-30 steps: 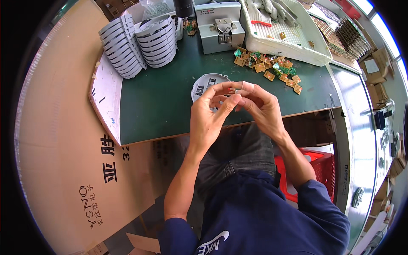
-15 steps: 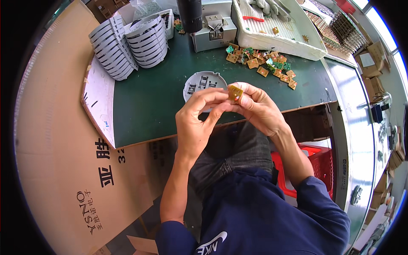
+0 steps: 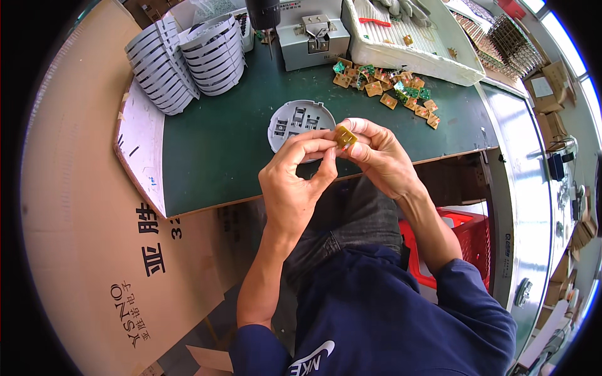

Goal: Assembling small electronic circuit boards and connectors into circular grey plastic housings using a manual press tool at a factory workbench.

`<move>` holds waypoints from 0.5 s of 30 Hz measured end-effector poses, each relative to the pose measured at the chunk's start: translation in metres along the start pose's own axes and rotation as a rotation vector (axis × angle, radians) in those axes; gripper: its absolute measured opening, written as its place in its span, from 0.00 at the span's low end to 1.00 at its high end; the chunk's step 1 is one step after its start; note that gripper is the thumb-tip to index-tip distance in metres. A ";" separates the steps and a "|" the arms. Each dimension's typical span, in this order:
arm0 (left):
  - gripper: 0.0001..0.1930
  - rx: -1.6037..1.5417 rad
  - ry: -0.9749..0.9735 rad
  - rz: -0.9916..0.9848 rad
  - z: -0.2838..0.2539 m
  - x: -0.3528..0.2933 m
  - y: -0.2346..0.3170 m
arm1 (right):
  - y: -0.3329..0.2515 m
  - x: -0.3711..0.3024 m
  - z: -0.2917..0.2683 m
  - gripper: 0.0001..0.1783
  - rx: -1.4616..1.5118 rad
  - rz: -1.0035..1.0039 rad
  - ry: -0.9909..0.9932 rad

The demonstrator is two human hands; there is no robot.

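Right hand [image 3: 379,150] clamped on a small amber board [image 3: 345,135], thumb against fingers; left hand [image 3: 295,172] meets it from the other side, its fingertips at the board's edge. Whether the left grips or only steadies, cannot tell. Board sits between the hands, over the near side of the green desk [image 3: 219,150], just right of a round grey housing [image 3: 286,113] lying open side up. Held by the rim, probably to leave its face in sight and free the fingertips for fine handling. Loose boards [image 3: 374,89] lie in a heap at the right, likely for easy reach; stacked grey rings [image 3: 213,56] stand far left, perhaps to save room. Board's broad face turns up toward the wearer, tilted, edges slanting across the view; outline near square, partly covered, so long axis uncertain.
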State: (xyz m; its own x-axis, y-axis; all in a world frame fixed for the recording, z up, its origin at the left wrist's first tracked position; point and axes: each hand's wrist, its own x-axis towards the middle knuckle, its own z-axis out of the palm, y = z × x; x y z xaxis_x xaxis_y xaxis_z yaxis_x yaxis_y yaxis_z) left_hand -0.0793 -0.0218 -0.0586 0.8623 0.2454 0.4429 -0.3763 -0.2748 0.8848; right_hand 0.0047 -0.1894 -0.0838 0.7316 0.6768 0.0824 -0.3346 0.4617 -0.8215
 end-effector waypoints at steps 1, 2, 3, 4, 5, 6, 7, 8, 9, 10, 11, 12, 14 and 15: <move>0.06 0.000 0.001 -0.001 0.000 0.000 0.000 | 0.000 0.000 0.000 0.21 -0.006 -0.004 -0.001; 0.06 -0.010 -0.005 -0.026 -0.001 -0.001 -0.001 | 0.001 0.000 -0.001 0.21 -0.011 -0.007 -0.002; 0.06 -0.020 -0.010 -0.051 -0.001 -0.001 -0.001 | 0.001 0.000 0.000 0.21 -0.011 -0.006 -0.002; 0.06 -0.019 -0.009 -0.052 -0.001 -0.001 -0.002 | 0.001 0.000 0.001 0.20 -0.013 -0.001 0.003; 0.06 -0.028 -0.003 -0.057 -0.001 -0.002 -0.002 | 0.001 0.000 0.001 0.20 -0.015 0.003 0.008; 0.06 -0.036 0.002 -0.061 -0.001 -0.002 -0.002 | 0.001 0.001 0.001 0.20 -0.015 0.004 0.007; 0.06 -0.036 0.003 -0.062 -0.001 -0.002 -0.002 | 0.001 0.001 0.001 0.20 -0.016 -0.002 0.001; 0.07 -0.054 0.006 -0.060 -0.001 -0.002 -0.002 | 0.001 0.001 0.002 0.20 -0.018 -0.009 -0.005; 0.08 -0.073 0.009 -0.058 -0.001 -0.003 -0.002 | 0.000 0.001 0.002 0.20 -0.018 -0.008 -0.006; 0.08 -0.073 0.010 -0.059 -0.002 -0.003 -0.003 | -0.002 0.002 0.002 0.20 -0.113 -0.035 0.021; 0.12 -0.027 0.013 -0.098 -0.004 -0.003 -0.005 | -0.006 0.004 0.002 0.20 -0.208 -0.061 0.048; 0.16 0.019 0.017 -0.137 -0.007 -0.002 -0.006 | -0.013 0.007 0.002 0.20 -0.329 -0.108 0.082; 0.28 0.207 0.033 -0.010 -0.026 0.006 -0.009 | -0.032 0.017 0.008 0.20 -0.637 -0.185 0.182; 0.42 0.338 0.005 0.030 -0.036 0.009 -0.017 | -0.039 0.024 0.012 0.20 -0.726 -0.193 0.177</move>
State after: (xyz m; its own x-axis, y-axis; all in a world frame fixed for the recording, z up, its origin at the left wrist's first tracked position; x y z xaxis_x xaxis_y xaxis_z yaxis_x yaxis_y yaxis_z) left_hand -0.0772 0.0189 -0.0646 0.8506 0.2372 0.4692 -0.2668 -0.5742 0.7740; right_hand 0.0281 -0.1844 -0.0425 0.8421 0.4921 0.2209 0.2379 0.0286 -0.9709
